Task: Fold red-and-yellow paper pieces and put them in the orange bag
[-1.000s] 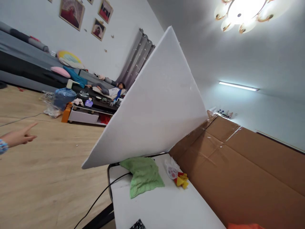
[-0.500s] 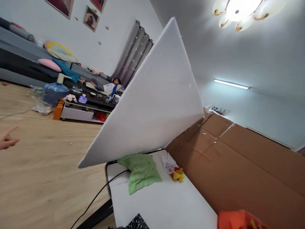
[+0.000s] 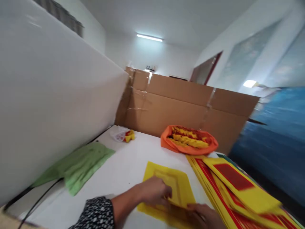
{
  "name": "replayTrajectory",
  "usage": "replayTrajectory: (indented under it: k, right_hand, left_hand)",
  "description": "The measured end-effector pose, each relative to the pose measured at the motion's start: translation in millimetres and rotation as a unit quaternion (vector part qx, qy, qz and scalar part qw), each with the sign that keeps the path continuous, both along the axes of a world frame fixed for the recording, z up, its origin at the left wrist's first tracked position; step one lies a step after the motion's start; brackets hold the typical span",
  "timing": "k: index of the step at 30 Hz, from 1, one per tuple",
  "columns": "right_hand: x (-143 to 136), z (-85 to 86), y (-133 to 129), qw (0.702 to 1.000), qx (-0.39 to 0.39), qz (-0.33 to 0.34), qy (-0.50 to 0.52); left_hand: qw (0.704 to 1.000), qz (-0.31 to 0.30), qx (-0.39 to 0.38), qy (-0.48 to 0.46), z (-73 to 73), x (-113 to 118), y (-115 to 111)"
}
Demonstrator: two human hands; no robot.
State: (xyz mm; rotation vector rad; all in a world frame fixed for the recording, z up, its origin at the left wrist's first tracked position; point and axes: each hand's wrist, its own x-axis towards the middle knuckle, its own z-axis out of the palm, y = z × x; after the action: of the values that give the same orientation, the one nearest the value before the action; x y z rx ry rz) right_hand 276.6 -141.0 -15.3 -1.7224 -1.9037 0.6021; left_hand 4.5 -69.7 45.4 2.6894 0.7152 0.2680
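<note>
A yellow paper sheet (image 3: 152, 170) with a faint printed frame lies on the white table (image 3: 126, 165). Over its middle my left hand (image 3: 156, 190) is closed, pinching the paper near a raised fold. At the sheet's lower right edge, my right hand (image 3: 206, 214) holds the paper between thumb and fingers, slightly blurred. Stacked yellow and red papers (image 3: 233, 178) lie just right of my right hand. Behind the sheet sits an orange bag (image 3: 166, 143) filled with yellow and red pieces.
A green cloth (image 3: 88, 162) and a black cable (image 3: 40, 198) lie at the left, beside a tall white board (image 3: 59, 95). Cardboard (image 3: 171, 101) stands along the back. Near it are a clear plastic bag (image 3: 118, 135) and yellow-red pieces (image 3: 129, 136).
The view has swung right and down from the room to the table. Both my hands are now in view on the yellow sheet, and the paper stack has come into sight.
</note>
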Motion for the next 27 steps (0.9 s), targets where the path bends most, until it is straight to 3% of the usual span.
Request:
replayTrajectory:
  k: [5,10,13,15,17,20,23,27]
  right_hand:
    - [13,11.4,-1,0.998,0.015,0.044,0.053]
    - [10,34.8,-6,0.993,0.008,0.047,0.109]
    - [7,36.4,2,0.994,-0.007,0.029,0.107]
    - [4,31.8,16,0.997,0.0,0.008,0.074]
    - [1,24.9,32,0.999,0.022,-0.009,0.034]
    - [-4,14.8,53,0.998,0.039,-0.032,-0.023]
    - [-6,8.6,63,0.997,0.026,-0.049,-0.052]
    - [-7,4.5,68,0.996,0.019,-0.06,-0.068]
  left_hand:
    - [0.998,0.057,0.014,0.025,21.3,-21,1]
    - [0.985,0.164,-0.045,0.017,16.9,-35,-5]
    - [0.975,0.208,-0.077,0.028,14.9,-37,-5]
    - [0.973,0.225,-0.047,0.038,13.5,-32,-2]
    - [0.975,0.216,0.035,0.038,9.2,-22,2]
    - [0.983,0.121,0.134,0.042,-3.5,-3,5]
    - [0.99,0.037,0.121,0.057,-18.6,12,4]
    - [0.993,0.035,0.089,0.074,-33.4,19,3]
